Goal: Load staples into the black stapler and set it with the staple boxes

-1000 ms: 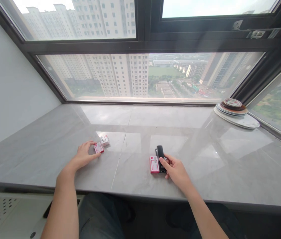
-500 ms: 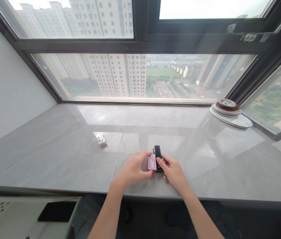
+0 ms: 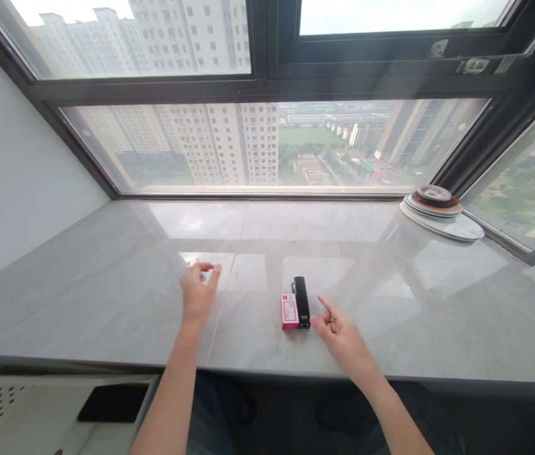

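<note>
White wall (image 3: 16, 170) bounded the far left, and beside it a glossy grey counter (image 3: 106, 297) ran across beneath the window. Below the counter's front edge, at the left, lay a flat black object (image 3: 112, 403) on a pale surface with rows of holes.

Next came the left hand (image 3: 197, 294), over the counter's left half, its fingers and thumb curled around a small light-coloured box (image 3: 196, 260). The hand hid most of that box, so I could not tell whether the fingertips had closed on it or only surrounded it.

Well apart to the right, a pink-and-white box (image 3: 289, 311) sat against the left side of a black stapler (image 3: 302, 303), the two lined up lengthwise and touching. Just right of the stapler was the right hand (image 3: 320, 311), grasping nothing, its thumb and forefinger spread; whether the thumb brushed the stapler was unclear.

The step in hand, as I judged it, was the left hand's reach for the small box. The next move called for a light pinch on its sides, with the right hand kept from nudging the stapler.

Farther right, plates (image 3: 438, 218) were stacked by the window corner.
</note>
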Available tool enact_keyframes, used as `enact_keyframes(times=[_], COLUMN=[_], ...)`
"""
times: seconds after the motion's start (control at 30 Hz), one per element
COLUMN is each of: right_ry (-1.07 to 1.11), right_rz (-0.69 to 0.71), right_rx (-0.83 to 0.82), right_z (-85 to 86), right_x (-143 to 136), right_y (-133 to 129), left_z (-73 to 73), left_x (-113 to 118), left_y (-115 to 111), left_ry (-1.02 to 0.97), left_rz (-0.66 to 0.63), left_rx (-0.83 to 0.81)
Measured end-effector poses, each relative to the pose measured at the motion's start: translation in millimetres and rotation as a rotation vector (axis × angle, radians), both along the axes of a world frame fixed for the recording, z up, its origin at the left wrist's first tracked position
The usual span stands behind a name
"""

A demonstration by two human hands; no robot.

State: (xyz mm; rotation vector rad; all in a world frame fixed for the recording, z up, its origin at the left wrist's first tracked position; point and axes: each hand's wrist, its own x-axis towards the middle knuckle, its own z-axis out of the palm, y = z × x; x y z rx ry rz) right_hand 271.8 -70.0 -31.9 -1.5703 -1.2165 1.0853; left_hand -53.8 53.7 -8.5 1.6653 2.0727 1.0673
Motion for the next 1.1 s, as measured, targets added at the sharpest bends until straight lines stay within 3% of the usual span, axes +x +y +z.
enact_keyframes(times=[0.03, 0.07, 0.13, 0.2, 0.27, 0.43, 0.53, 0.63, 0.77, 0.93, 1.03, 1.1], right_ry=[-0.029, -0.048, -0.106, -0.198, -0.289, -0.373, -0.387, -0.395, -0.388, -0.369, -0.428, -0.491], right_rz=[0.027, 0.051, 0.083, 0.104, 0.151, 0.245, 0.259, 0.271, 0.291, 0.324, 0.323, 0.302], right_rx=[0.002, -0.002, -0.023, -0.039, -0.023, 0.11, 0.119, 0.141, 0.152, 0.164, 0.154, 0.125], right_z=[0.4, 0.5, 0.8, 2.1, 5.7, 18.8, 21.3, 19.2, 16.7, 19.0, 19.0, 16.7], right_x=[1, 2, 1, -2, -6, -16, -20, -20, -20, -16, 3, 27], right_y=[-3, -4, -2, 5, 12, 24, 28, 30, 31, 34, 39, 43], left_z=[2.7, 5.6, 9.9, 9.3, 2.9, -19.9, -25.1, -25.5, -27.4, -35.6, -40.0, -41.3], left_x=[-23, -42, -65, -62, -34, 69, 109, 123, 125, 134, 155, 181], left_y=[12, 23, 40, 47, 46, 23, 8, -5, -18, -21, -14, -7], left_ry=[0.054, 0.062, 0.076, 0.081, 0.085, 0.068, 0.056, 0.063, 0.086, 0.126, 0.142, 0.152], left_rz=[0.192, 0.241, 0.217, 0.098, -0.038, -0.352, -0.462, -0.494, -0.488, -0.433, -0.428, -0.446], left_rx=[-0.068, -0.116, -0.184, -0.22, -0.227, -0.186, -0.174, -0.157, -0.138, -0.14, -0.155, -0.166])
